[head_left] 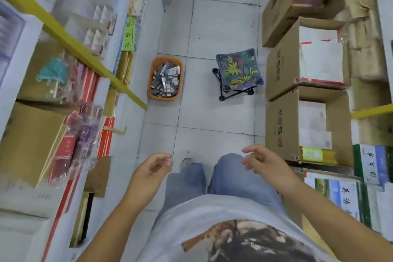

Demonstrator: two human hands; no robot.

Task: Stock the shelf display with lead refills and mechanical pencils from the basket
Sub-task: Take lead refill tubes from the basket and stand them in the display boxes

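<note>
Orange basket (150, 83), heaped with loose packets (167, 80), sits on the floor (212, 27) at 12 o'clock, well ahead of left hand (152, 171) and right hand (262, 162), fingers loosely curled and empty; likely hazard: tripping on folding stool (237, 72) at its 3 o'clock.

Basket (164, 98) sitting on floor (214, 27), just beside foot of shelf unit (125, 155) at left. Packets (165, 80) lying piled in basket. Stool (238, 72) standing right of basket, apart from it. Boxes (280, 132) lining right side of aisle, stool near them. Left hand (153, 168) hanging toward shelf side, right hand (263, 161) toward boxes, both well apart from basket.
</note>
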